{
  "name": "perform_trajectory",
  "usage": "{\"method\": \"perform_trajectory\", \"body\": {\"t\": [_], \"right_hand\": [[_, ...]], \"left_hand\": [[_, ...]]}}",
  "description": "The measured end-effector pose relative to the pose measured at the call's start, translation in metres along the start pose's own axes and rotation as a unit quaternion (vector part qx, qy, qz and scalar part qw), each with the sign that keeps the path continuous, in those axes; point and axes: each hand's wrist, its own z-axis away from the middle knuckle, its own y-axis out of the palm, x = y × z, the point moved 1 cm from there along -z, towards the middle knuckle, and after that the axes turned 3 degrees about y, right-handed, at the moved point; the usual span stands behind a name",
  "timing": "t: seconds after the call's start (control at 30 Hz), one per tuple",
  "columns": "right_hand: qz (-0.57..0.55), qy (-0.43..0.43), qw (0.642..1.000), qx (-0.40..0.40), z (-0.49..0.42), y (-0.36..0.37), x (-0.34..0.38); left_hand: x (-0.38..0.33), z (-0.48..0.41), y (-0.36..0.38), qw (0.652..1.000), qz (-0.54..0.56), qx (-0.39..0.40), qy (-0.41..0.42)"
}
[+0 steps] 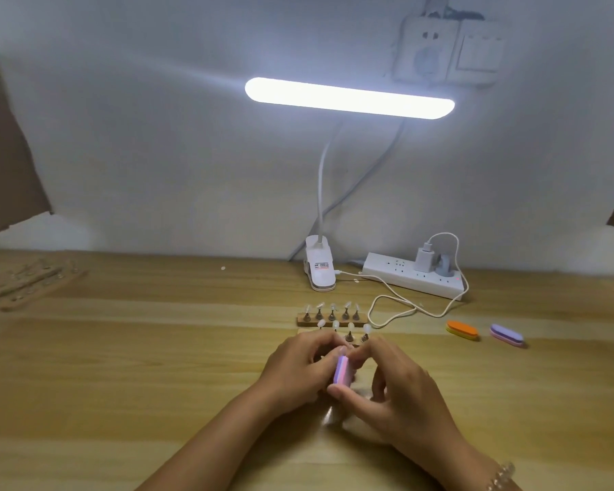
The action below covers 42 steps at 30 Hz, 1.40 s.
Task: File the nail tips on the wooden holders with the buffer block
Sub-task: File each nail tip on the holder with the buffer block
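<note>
My right hand point(397, 395) grips a pink and purple buffer block point(342, 372) upright between thumb and fingers. My left hand point(298, 366) is curled right beside it, fingertips pinched at the block's top edge; what they hold is hidden. Just behind my hands a wooden holder point(356, 337) carries clear nail tips on small stands, partly covered by my fingers. A second wooden holder point(330, 317) with several nail tips stands further back.
A clip lamp base point(319, 268) and a white power strip point(413, 278) with a looping cable point(397, 301) sit at the back. An orange-yellow buffer point(462, 329) and a purple-pink buffer point(506, 334) lie at right. More holders point(25, 281) lie far left.
</note>
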Motion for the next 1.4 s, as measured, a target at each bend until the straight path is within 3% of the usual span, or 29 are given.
{"method": "perform_trajectory", "body": {"t": [0.17, 0.33, 0.5, 0.67, 0.8, 0.97, 1.1, 1.27, 1.4], "right_hand": [[-0.086, 0.106, 0.983, -0.122, -0.008, -0.008, -0.014], [-0.031, 0.057, 0.997, -0.031, -0.004, 0.002, -0.011], [-0.029, 0.076, 0.996, -0.036, -0.007, -0.002, -0.013], [0.059, -0.008, 0.998, -0.005, -0.002, 0.001, -0.003], [0.019, 0.058, 0.997, -0.038, -0.006, -0.004, -0.01], [0.049, 0.007, 0.999, -0.001, -0.001, 0.001, 0.0], [-0.009, 0.071, 0.996, -0.047, -0.007, -0.003, -0.013], [0.021, 0.01, 1.0, -0.007, -0.002, 0.001, -0.003], [-0.023, 0.072, 0.996, -0.047, -0.007, -0.001, -0.014]], "left_hand": [[0.003, 0.0, 0.003, 0.998, 0.055, -0.006, -0.004], [0.007, -0.001, 0.002, 0.999, 0.044, -0.001, 0.005], [0.006, -0.002, 0.003, 0.999, 0.031, -0.002, 0.016], [0.005, 0.0, 0.002, 1.0, 0.022, 0.003, 0.011], [0.003, 0.001, 0.002, 1.0, 0.01, 0.002, 0.013], [0.004, 0.001, 0.002, 1.0, 0.011, 0.002, 0.016], [0.005, 0.0, 0.002, 1.0, 0.012, -0.003, 0.023], [0.006, 0.0, 0.001, 1.0, 0.02, 0.0, 0.02], [0.006, 0.0, 0.002, 1.0, 0.01, -0.005, 0.02]]}}
